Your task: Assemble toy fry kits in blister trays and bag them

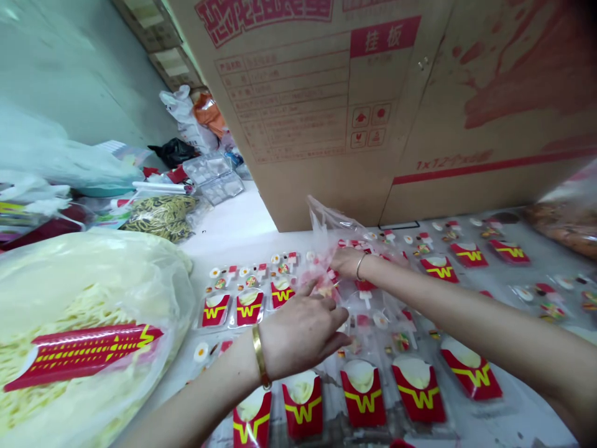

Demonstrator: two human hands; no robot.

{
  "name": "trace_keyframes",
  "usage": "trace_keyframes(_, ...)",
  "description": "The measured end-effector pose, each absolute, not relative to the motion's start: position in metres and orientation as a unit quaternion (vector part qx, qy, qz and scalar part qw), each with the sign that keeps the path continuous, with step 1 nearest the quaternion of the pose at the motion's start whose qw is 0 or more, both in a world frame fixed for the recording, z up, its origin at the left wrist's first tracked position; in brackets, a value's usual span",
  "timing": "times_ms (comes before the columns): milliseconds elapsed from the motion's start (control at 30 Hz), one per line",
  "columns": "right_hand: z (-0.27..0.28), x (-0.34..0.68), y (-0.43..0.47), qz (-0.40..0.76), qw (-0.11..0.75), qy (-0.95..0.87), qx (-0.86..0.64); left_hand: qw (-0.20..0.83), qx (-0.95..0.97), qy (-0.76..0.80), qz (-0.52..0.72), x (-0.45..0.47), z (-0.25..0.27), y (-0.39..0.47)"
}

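Observation:
My right hand [347, 262] is at a clear plastic bag [326, 221] of small red, pink and white pieces. Its fingers are curled down among them, and what they pinch is hidden. Just nearer to me, my left hand [305, 330] is palm down, fingers apart, beside the bag's near side. Around both hands lie rows of clear blister trays, each with a red fries box [364, 392] marked with a yellow W. Small toy food pieces, such as a fried egg [201, 352] and pink-and-white popsicle shapes [232, 271], sit in the trays' other hollows.
A large cardboard carton [317, 124] stands along the table's far side. On the left lies a big clear bag [93, 267] of pale yellow strands with a flat red fries box on it. Behind it are a bag of dark-and-yellow pieces [161, 216] and a black bag [173, 152].

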State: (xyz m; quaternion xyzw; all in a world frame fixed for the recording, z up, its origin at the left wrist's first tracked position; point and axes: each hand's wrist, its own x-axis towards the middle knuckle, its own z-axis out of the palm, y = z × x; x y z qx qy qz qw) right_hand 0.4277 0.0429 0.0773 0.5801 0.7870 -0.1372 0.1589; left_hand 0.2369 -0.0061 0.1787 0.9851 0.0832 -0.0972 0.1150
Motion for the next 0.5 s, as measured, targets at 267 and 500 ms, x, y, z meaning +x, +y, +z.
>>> trace_keyframes(267, 0.087, 0.437, 0.046, -0.168, 0.173, 0.767, 0.595, 0.121, 0.985, 0.082, -0.095, 0.238, 0.178, -0.005)
trace_keyframes(500, 0.084, 0.457, 0.063, -0.215, 0.155, 0.714, 0.648, 0.134, 0.983, 0.086, -0.091, 0.236, 0.180, -0.003)
